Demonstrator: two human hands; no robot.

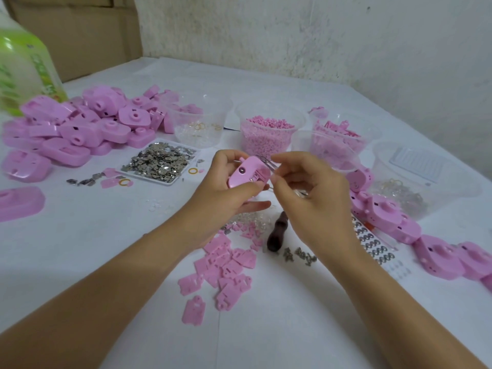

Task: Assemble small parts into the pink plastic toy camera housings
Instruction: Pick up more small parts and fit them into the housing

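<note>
My left hand (226, 190) grips a pink camera housing (246, 173) above the middle of the table, tilted with its inside facing right. My right hand (311, 193) pinches thin metal tweezers (266, 163) whose tips reach the housing's upper right edge. What the tweezers carry is too small to tell. Flat pink plates (226, 265) lie scattered below the hands, next to a dark wooden-handled tool (278, 231) and small metal clips (300, 254).
A heap of pink housings (80, 126) fills the left; more housings (415, 235) line the right. A white tray of metal pieces (162, 161) sits centre-left. Clear cups hold rings (199, 123), pink pellets (269, 129) and pink parts (338, 134). A green bottle (24, 62) stands far left.
</note>
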